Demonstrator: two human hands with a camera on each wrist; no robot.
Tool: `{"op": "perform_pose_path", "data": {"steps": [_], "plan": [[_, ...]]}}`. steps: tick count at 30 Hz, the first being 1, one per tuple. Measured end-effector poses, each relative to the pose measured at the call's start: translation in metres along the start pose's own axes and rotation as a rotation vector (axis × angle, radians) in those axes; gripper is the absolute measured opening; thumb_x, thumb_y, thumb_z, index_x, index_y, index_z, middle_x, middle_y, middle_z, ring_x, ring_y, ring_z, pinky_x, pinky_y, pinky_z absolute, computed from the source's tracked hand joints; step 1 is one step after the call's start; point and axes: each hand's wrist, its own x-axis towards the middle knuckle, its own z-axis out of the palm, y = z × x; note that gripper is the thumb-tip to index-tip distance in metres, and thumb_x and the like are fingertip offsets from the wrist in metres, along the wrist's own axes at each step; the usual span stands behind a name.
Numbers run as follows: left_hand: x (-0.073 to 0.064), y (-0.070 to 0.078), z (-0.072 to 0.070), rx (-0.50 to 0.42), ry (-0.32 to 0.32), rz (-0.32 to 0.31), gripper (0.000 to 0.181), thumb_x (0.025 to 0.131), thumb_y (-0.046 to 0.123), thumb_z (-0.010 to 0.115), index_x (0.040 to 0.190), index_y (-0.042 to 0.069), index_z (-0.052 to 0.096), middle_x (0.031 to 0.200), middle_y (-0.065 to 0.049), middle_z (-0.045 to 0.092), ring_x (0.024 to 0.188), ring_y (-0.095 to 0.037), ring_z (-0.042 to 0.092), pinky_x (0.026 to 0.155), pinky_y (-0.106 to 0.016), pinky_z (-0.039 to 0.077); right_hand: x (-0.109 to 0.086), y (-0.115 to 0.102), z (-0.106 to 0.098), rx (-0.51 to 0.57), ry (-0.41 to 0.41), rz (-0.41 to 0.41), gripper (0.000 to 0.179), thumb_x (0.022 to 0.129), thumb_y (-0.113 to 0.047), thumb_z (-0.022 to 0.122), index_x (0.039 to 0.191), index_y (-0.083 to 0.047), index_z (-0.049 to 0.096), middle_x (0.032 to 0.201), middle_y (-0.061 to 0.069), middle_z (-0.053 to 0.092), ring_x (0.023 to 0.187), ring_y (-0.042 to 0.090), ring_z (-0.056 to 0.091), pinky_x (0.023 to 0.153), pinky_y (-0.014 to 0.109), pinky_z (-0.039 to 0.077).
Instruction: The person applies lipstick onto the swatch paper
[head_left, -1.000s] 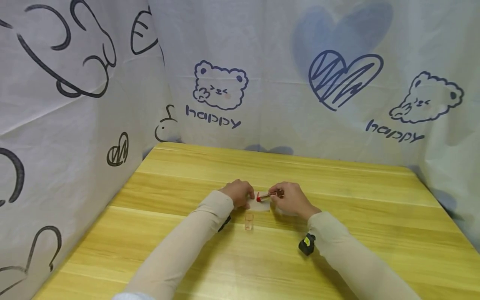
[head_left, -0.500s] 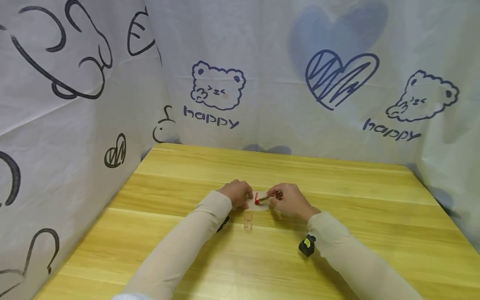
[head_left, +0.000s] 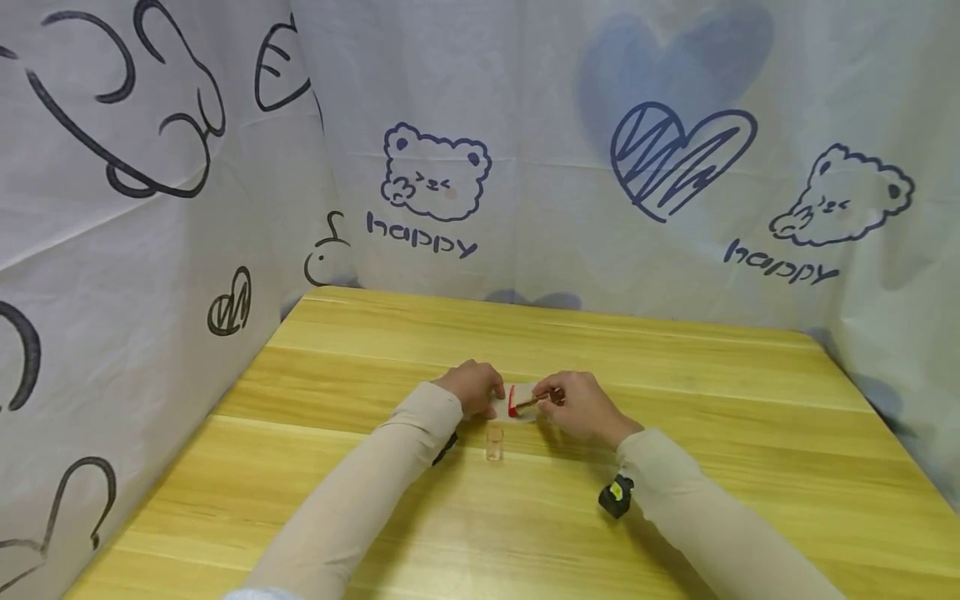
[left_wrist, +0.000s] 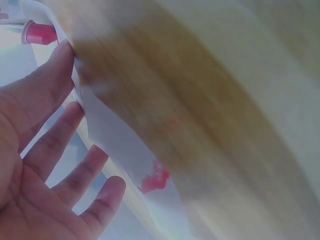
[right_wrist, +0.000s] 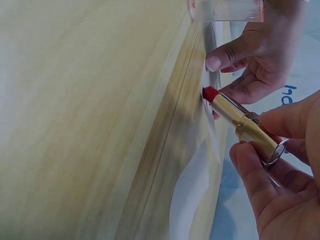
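A lipstick (head_left: 529, 402) with a gold case and a red tip is held by my right hand (head_left: 587, 408), between thumb and fingers. In the right wrist view the lipstick (right_wrist: 240, 120) meets a thin white paper (right_wrist: 191, 187) with its tip. A bold red stroke (head_left: 512, 397) runs across the paper in the head view. My left hand (head_left: 472, 389) rests its thumb and fingertips on the paper's left part, fingers fairly straight and spread. The left wrist view shows a red smear (left_wrist: 156, 178) near the paper's lower end.
A clear, pinkish lipstick cap (head_left: 495, 444) stands on the wooden table (head_left: 360, 350) just in front of the paper. White cloth (head_left: 540, 75) with drawn bears and hearts hangs behind and to the left. A black wrist camera (head_left: 616, 497) sits under the right sleeve.
My right hand has drawn the lipstick slightly toward me across the paper, and the red mark has grown longer. The left hand has stayed on the paper.
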Motion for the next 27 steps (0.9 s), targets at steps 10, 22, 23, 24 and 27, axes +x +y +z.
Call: {"op": "perform_pose_path", "data": {"steps": [10,22,23,24,27], "plan": [[0.001,0.002,-0.003,0.002,0.009,0.019,0.032,0.080,0.024,0.082,0.110,0.019,0.073,0.112,0.000,0.066,0.096,-0.017,0.059,0.078,-0.033,0.049,-0.004,-0.001,-0.004,0.017,-0.021,0.005,0.012,0.092,-0.009,0.065,0.101,-0.006,0.073,0.100,0.005,0.069,0.089,0.021,0.065,0.079,0.040,0.054],[0.000,0.004,-0.005,-0.001,0.016,0.026,0.030,0.080,0.022,0.081,0.108,0.019,0.073,0.111,-0.001,0.066,0.100,-0.020,0.058,0.082,-0.036,0.049,-0.005,-0.002,-0.008,0.036,-0.010,-0.016,0.010,0.091,-0.006,0.066,0.098,-0.006,0.073,0.095,0.004,0.069,0.085,0.020,0.065,0.076,0.039,0.055],[-0.001,0.004,-0.005,-0.003,0.014,0.024,0.029,0.080,0.022,0.081,0.108,0.019,0.073,0.111,-0.001,0.066,0.100,-0.020,0.058,0.082,-0.036,0.049,-0.006,-0.002,-0.008,0.042,-0.012,-0.013,0.010,0.091,-0.007,0.066,0.098,-0.006,0.073,0.094,0.004,0.069,0.084,0.019,0.065,0.076,0.038,0.055],[-0.002,0.004,-0.004,-0.002,0.011,0.022,0.029,0.080,0.022,0.081,0.108,0.019,0.073,0.110,-0.001,0.065,0.100,-0.020,0.057,0.082,-0.036,0.049,-0.006,-0.002,-0.008,0.046,-0.013,-0.012,0.010,0.091,-0.007,0.066,0.098,-0.006,0.072,0.094,0.004,0.069,0.084,0.019,0.065,0.075,0.038,0.055],[-0.003,0.003,-0.004,-0.007,0.002,0.021,0.030,0.080,0.021,0.081,0.109,0.018,0.073,0.110,-0.002,0.065,0.100,-0.021,0.058,0.082,-0.036,0.049,-0.007,-0.003,-0.010,0.054,-0.015,0.001,0.011,0.091,-0.008,0.066,0.100,-0.005,0.072,0.093,0.003,0.069,0.084,0.019,0.065,0.075,0.037,0.055]]}}
